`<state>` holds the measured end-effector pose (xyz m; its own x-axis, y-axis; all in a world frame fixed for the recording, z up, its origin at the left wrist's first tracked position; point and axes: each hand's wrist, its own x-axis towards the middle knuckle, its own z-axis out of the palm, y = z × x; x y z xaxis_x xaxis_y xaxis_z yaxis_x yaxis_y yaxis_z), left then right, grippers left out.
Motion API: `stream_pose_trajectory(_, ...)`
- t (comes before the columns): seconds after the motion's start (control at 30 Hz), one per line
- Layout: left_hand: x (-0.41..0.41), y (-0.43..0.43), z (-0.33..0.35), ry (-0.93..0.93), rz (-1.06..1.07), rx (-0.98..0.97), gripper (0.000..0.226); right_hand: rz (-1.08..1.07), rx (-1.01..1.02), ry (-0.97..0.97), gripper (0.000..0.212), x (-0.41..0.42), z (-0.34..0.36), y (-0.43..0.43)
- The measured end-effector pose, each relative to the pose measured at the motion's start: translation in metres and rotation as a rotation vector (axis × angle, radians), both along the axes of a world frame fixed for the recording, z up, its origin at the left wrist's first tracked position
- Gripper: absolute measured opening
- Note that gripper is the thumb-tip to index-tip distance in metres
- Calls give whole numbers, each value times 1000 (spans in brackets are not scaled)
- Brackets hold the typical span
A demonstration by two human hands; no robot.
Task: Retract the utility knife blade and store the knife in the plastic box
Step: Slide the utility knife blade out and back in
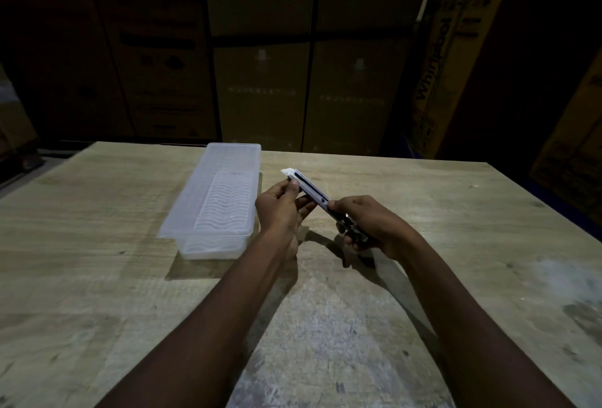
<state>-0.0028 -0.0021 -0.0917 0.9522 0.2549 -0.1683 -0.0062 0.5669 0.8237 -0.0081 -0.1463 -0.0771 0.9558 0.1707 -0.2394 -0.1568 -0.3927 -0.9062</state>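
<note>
A utility knife point(311, 191) with a light body and a dark toothed slider track is held above the wooden table point(97, 277), tip pointing up and to the left. A short piece of blade shows at its tip. My left hand point(281, 209) pinches the front part of the knife, thumb near the tip. My right hand point(365, 225) grips the rear of the handle, thumb by the slider. A clear plastic box point(195, 205) with no lid and a ribbed liner stands just left of my left hand, a little apart from it.
Stacked cardboard cartons point(260, 65) form a dark wall behind the table's far edge. A tall printed carton point(456, 65) leans at the right. The table surface is worn and pale in patches near me and at the right.
</note>
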Motion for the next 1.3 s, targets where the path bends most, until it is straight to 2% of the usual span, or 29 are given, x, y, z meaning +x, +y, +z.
stream_pose_trajectory(0.4,1,1,2,23,42,7,22,53,-32,15,22,1,7,-10)
stream_pose_trajectory(0.77,2,5,3,34,65,1,21,146,-92,47,35,4,7,-11)
stream_pose_trajectory(0.93,1,5,4,16,70,9,18,176,-91,2,36,5,6,-10)
stream_pose_trajectory(1.3,-1,5,10,-23,74,10,18,272,93,-18,28,8,10,-12)
